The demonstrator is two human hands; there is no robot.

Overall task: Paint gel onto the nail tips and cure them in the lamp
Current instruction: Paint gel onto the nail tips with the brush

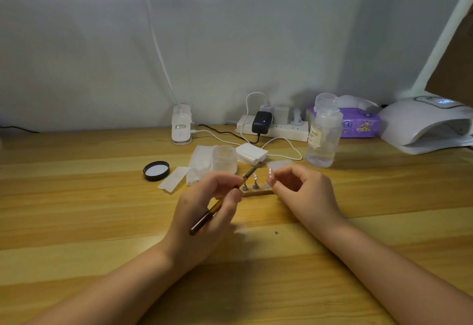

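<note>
A: Wooden bench (76, 222), grey wall. Why is the left hand (204, 212) gripping the brush (225, 201) low?
B: For control. The right hand (302, 191) is pinching a nail tip (270, 174) just above the stand (257, 192); lamp (430, 124) is waiting far right.

Home nail desk: wooden table (76, 196) sitting against fabric backdrop, curing lamp (425, 124) far right, power strip (276, 130), tissues (358, 124) lying far.
</note>
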